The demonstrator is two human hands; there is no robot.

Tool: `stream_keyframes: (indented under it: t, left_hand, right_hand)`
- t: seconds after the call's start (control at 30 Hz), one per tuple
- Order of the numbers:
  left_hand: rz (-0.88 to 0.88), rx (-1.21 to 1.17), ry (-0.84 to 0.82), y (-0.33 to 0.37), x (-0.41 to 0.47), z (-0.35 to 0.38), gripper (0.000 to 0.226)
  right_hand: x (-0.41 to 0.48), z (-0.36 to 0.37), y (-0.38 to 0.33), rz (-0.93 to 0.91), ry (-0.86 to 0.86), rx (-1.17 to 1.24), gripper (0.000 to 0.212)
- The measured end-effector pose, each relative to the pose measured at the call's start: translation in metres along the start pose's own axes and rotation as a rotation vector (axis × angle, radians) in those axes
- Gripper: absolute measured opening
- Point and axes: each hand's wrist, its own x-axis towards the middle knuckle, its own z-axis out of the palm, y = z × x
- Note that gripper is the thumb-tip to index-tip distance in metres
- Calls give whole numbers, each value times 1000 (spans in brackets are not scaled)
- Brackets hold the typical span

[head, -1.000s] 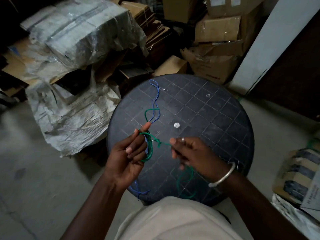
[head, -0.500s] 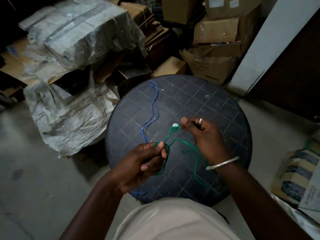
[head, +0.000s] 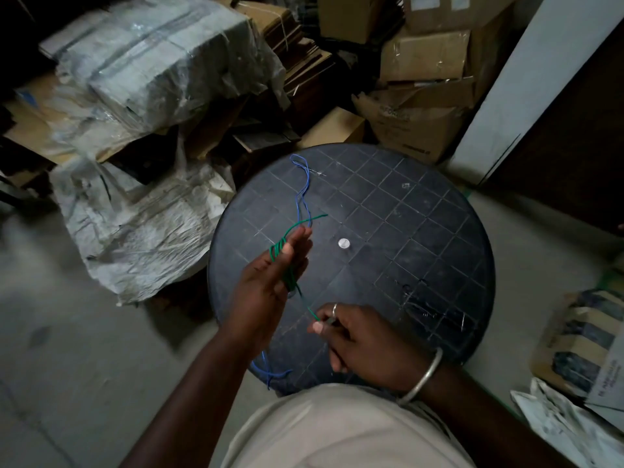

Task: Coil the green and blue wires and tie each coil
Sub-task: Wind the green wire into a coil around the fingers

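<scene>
The green wire [head: 283, 261] is wound in several turns around the straight fingers of my left hand [head: 270, 285], above the left part of the round black table [head: 422, 231]. One green end sticks out up and right past my fingertips. The other end runs down to my right hand [head: 354, 336], which pinches it between thumb and forefinger near the table's front edge. The blue wire [head: 302, 190] lies loose on the table, from the far left edge down under my left hand to the front edge, where its end hangs over.
A small silver disc [head: 344, 244] marks the table's centre. Plastic-wrapped bundles [head: 145, 62] and sacks lie on the floor to the left. Cardboard boxes [head: 425, 55] are stacked behind the table. A white wall panel [head: 526, 79] stands at the right, more packages [head: 580, 336] at lower right.
My left hand has straightened with the green wire now wound around its fingers. My right hand moved from the table's centre back toward me, drawing the green end taut.
</scene>
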Motion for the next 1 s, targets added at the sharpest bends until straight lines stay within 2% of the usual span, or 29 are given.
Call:
stream_keyframes:
  t: [0.1,0.17,0.27,0.33,0.43,0.53,0.6,0.67,0.73,0.9,1.0]
  left_hand:
    - [41,316,10,1,0,-4,33]
    - [46,545,-1,4,-2,-6,34]
    - [20,739,-69,3,-5,-15,34]
    - [-54,796,-115,3,-7,-20,34]
    - [-223,531,-237,8,-14,-17,45]
    - [-315,223,-442,14,-23,-12,45]
    - [-364,30,-498,14,-27,-10,41]
    - [-398,-120,-510,14,-29,-7,36]
    - [-418,-262,-511,15,-30,-4,31]
    - [-508,-671,-583,25,-28,0,31]
    - [-478,-749,-569,36,-26,6,27]
  right_hand:
    - [-9,-15,-19,4,-24,-111,25]
    - [-14,-31,-28,-2,5,-158,23]
    - [-19,-60,-32,-102,42,-363,11]
    - [-21,-80,-32,-134,54,-428,15]
    - [-16,-108,-41,-180,85,-372,15]
    - [-9,-132,-47,-156,-35,19,22]
    - [-4,-143,-41,-144,-103,169,27]
    - [4,-145,-31,-141,-97,309,19]
    - [15,-140,-21,-103,6,560,4]
    - [48,-112,21,204,488,915,19]
    - [58,-97,55,432,605,1049,29]
